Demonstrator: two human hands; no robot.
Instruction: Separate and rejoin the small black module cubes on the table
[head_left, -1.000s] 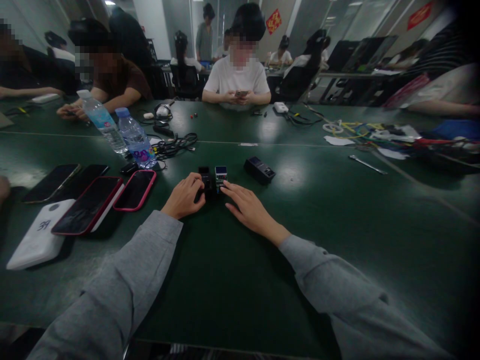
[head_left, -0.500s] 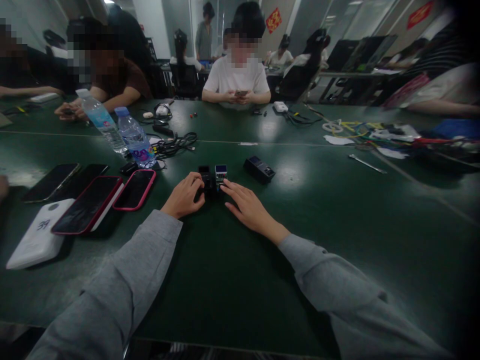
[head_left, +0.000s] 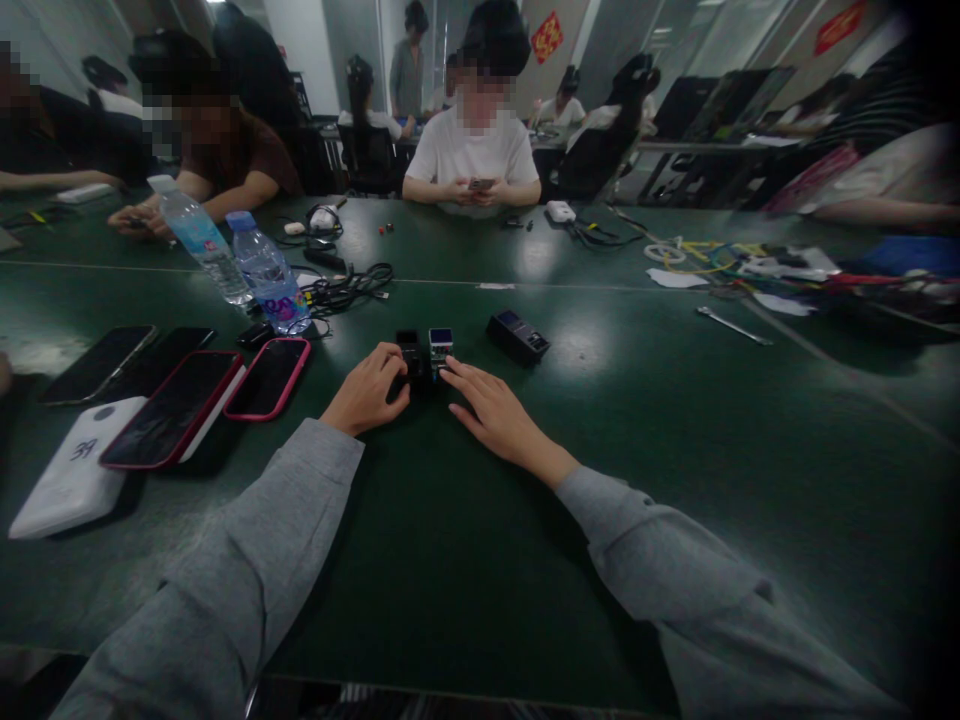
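Observation:
Two small box-shaped devices with screens stand side by side on the green table (head_left: 420, 520). My left hand (head_left: 367, 388) is curled at the left one, a small black device (head_left: 408, 346), its fingers bent against the near left side. My right hand (head_left: 495, 412) has its fingers stretched out, the tips touching the front of the small device with a pale frame (head_left: 441, 340). The lower parts of both devices are partly hidden by my fingers. To the right, apart from my hands, a larger black device with a screen and buttons (head_left: 517, 337) lies at an angle.
Left of my hands lie a red-cased phone (head_left: 268, 380), more phones and a white power bank (head_left: 71, 470). Two water bottles (head_left: 270, 275) stand behind them beside black cables (head_left: 352, 290). A wrench (head_left: 733, 326) and tangled cables lie right. A person (head_left: 472, 150) opposite holds a phone.
My hands stay at the two devices with almost no movement. The whole view has shifted very slightly.

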